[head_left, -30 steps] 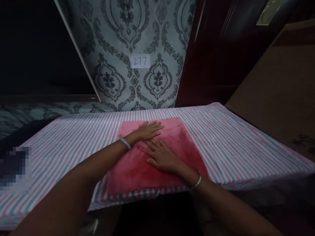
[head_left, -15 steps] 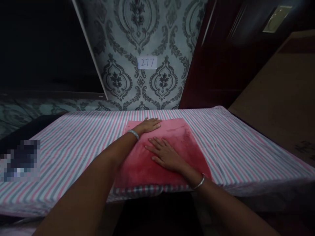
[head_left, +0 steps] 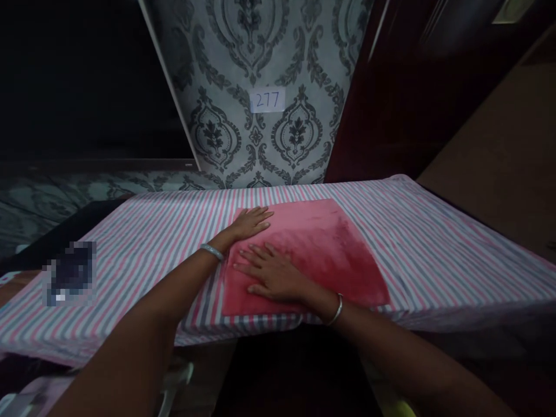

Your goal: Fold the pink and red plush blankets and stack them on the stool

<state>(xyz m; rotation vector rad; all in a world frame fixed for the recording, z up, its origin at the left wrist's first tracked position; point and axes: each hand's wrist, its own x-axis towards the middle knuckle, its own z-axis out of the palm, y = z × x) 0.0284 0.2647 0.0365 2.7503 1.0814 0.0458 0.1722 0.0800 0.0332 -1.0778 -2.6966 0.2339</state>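
Note:
A folded pink plush cloth (head_left: 330, 249) lies flat on a table covered with a pink, grey and white striped sheet (head_left: 434, 243). My left hand (head_left: 249, 223) rests open, fingers flat, on the cloth's far left corner. My right hand (head_left: 271, 275) lies open and palm down on the cloth's near left part, fingers pointing left. Both wrists wear a bangle.
A wall with grey damask wallpaper (head_left: 243, 52) stands behind the table and carries a white label reading 277 (head_left: 267, 100). A dark red door (head_left: 412, 92) is at the right. A brown surface (head_left: 499, 162) lies far right. A blurred patch (head_left: 72, 272) sits on the sheet's left.
Both hands have slid leftward across the cloth, from its middle to its left side. The view has shifted a little, so the cloth now sits further right.

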